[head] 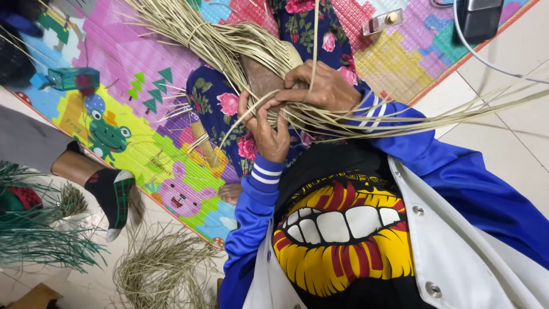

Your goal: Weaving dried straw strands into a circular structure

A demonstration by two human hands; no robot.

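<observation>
I sit on a mat with my legs in flowered trousers [217,97] stretched out. A bundle of pale straw strands [229,40] lies over my knee, worked into a small woven piece [264,80]. My left hand [266,130] pinches strands at the near edge of that piece. Over its right side my right hand [321,86] presses down, fingers closed on the weave. Long loose strands [457,111] trail off to the right across my blue sleeve.
A colourful animal-print play mat [131,109] covers the floor. Another person's foot in a black and green sock [113,194] rests at the left. Cut straw [160,269] and green strands [40,243] lie on the tiles. A teal container [71,78] and a black device with a white cable [477,17] sit farther off.
</observation>
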